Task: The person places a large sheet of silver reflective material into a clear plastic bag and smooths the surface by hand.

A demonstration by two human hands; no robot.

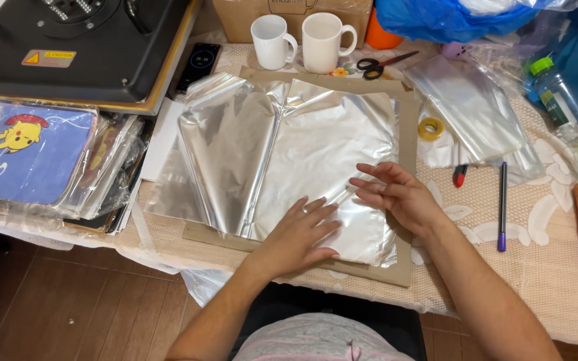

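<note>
From the head camera, looking straight down: both hands are on the silver foil sheet (282, 160), which lies spread over a flat piece of brown cardboard (406, 144) on the lace-patterned tablecloth (523, 267). The left hand (300, 230) lies palm down, fingers stretched and slightly fanned, pressing the near edge of the foil flat; it grips nothing. The right hand (396, 194) is open too, fingers extended and pointing left, their tips resting lightly on the foil just beside the left hand, and nothing is pinched that I can see. It looks like a smoothing hold, weight on the sheet so it stays put on the board.

The foil is thin, shiny and creased, with one long fold running up the middle and a rumpled top edge. The cardboard beneath is stiff and matte, and shows as a border around the right and near sides.

Up top, two white mugs (302, 40) stand side by side, and black-handled scissors (376, 65) lie just right of them. A roll of yellow tape (431, 128) sits beside the cardboard, next to a heap of clear plastic bags (469, 113). A purple pen (502, 204) lies well to the right. On the left, a black heat press (81, 47) sits above a stack of wrapped printed pads (35, 154), with a dark phone (197, 65) alongside.
</note>
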